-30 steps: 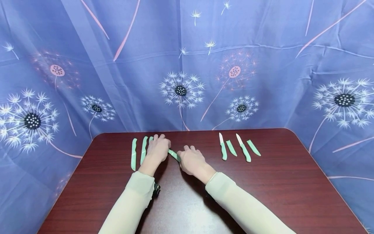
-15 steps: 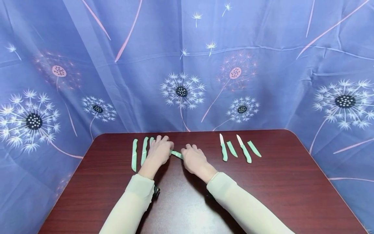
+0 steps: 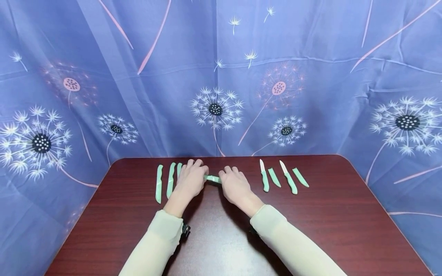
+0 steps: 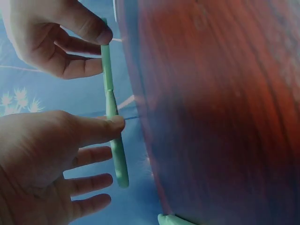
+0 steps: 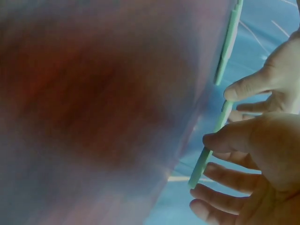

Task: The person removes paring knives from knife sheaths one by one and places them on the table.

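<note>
A mint-green sheathed knife lies crosswise between the two hands, lifted off the table in the wrist views. My left hand pinches its handle between thumb and fingers, the other fingers spread loosely. At the opposite end my right hand pinches the sheath. The blade is hidden inside. Left of my left hand lie sheathed knives: one at the far left, another next to it, and a third partly covered by that hand.
Right of the hands lie two bare knives, blades pointing away. Beside them rest two empty green sheaths. The dark red wooden table ends at a blue dandelion-print curtain.
The held knife has turned from slanting down to the right to nearly level. Both hands have shifted slightly right, keeping their hold. The knives on the table have stayed put.
</note>
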The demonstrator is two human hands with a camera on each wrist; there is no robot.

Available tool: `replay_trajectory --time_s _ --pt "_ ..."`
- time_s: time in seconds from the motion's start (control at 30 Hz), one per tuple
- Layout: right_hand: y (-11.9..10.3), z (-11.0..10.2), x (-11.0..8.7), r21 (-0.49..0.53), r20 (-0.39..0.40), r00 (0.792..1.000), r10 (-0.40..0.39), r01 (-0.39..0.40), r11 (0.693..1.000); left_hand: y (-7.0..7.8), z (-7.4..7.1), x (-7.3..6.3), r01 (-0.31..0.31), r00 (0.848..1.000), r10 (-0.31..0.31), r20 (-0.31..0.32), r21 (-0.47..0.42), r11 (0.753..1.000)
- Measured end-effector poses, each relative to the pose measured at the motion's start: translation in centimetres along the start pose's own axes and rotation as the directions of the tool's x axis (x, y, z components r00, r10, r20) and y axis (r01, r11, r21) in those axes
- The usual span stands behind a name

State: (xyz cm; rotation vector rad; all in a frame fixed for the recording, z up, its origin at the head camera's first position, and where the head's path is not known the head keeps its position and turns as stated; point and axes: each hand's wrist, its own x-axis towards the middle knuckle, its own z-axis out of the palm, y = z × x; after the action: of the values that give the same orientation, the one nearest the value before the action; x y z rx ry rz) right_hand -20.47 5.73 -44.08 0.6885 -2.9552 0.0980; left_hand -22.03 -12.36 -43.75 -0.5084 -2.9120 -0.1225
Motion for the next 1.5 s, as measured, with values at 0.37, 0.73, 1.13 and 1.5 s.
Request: replay_trajectory --time_s 0.37,0.73,1.13,1.5 --pt "2.0 -1.0 -1.4 -0.005 -0.187 0.979 -0.080 0.081 0.997 1.3 -0.3 -0.5 -0.087 0.976 0.080 -0.202 -0.029 0.996" --pt "4.0 -2.0 -2.8 0.014 -0.345 0.925 -0.158 0.173 0.985 3.1 -1.2 -0.9 -0.147 0.941 0.136 -0.309 -0.012 0.989" --pt "5.4 -2.4 -3.9 0.010 -0.384 0.905 -0.184 0.204 0.979 4.5 -1.3 -1.4 -0.153 0.936 0.139 -0.324 -0.018 0.988" --pt "6.2 -2.3 -5.0 0.021 -0.395 0.901 -0.176 0.201 0.979 5.6 -1.1 -1.8 -0.182 0.922 0.163 -0.352 -0.022 0.983"
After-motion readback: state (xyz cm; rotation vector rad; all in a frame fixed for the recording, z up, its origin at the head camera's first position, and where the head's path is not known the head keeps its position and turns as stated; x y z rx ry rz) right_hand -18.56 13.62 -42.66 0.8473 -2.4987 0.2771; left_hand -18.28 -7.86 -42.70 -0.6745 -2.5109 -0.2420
